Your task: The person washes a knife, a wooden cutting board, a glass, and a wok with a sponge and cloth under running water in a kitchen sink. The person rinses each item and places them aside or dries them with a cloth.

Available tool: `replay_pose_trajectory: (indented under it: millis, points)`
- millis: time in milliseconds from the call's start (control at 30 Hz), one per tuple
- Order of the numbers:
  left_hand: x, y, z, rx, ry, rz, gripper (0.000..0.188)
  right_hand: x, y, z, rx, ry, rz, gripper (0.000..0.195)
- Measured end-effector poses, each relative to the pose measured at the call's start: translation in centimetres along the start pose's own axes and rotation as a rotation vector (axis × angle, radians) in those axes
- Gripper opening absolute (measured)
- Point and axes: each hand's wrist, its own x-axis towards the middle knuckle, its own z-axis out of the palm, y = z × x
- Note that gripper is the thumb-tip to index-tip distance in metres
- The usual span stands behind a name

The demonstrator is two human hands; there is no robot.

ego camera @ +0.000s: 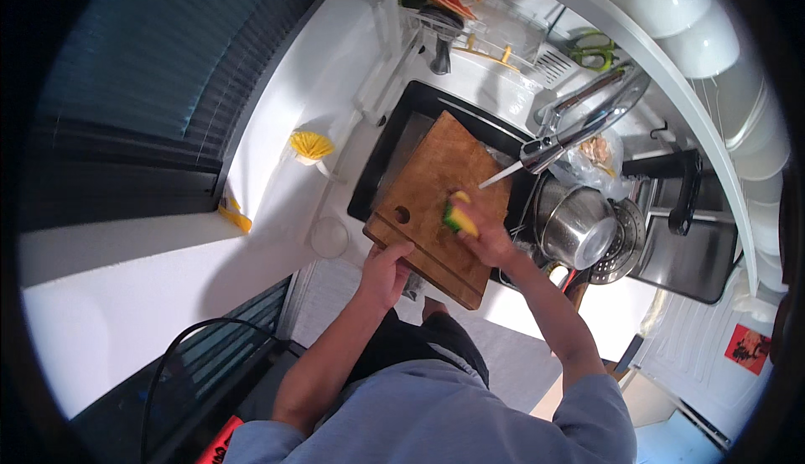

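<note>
My left hand grips the near edge of a wooden cutting board, its thumb on top close to the board's round hole. The board lies tilted over a black sink, and its near end sticks out past the rim. In my right hand is a yellow and green sponge, pressed against the board's upper face and slightly blurred. From the chrome faucet a white stream of water falls on the board just beyond the sponge. My left fingers under the board are mostly hidden.
Right of the sink stand a steel pot, a perforated steel steamer and a plastic bag. A yellow-bristled brush and a clear round container are at the left. Behind the sink is a wire rack.
</note>
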Motion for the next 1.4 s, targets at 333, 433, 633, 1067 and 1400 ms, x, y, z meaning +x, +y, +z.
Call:
replay_pose_trajectory:
  millis: [333, 433, 633, 1067, 1400]
  points:
    - [-0.5, -2.0, 0.9, -0.002, -0.049, -0.072, 0.058, 6.7, 12.7, -0.8, -0.261, 0.268, 0.431, 0.057]
    - [-0.3, -2.5, 0.4, 0.01, 0.014, -0.04, 0.061, 7.5, 5.5, 2.1, 0.006, 0.125, 0.226, 0.059]
    - [0.9, -2.8, -0.4, -0.037, 0.037, -0.036, 0.059, 7.5, -7.5, 1.4, 0.188, -0.157, 0.059, 0.061]
    - [-0.9, -1.2, 0.1, 0.122, 0.036, -0.121, 0.043, 13.3, 11.7, -0.4, 0.006, 0.224, 0.192, 0.055]
    - [1.5, -1.0, -0.6, 0.09, 0.106, -0.112, 0.053, 9.4, -6.3, 1.1, 0.047, -0.205, -0.013, 0.06]
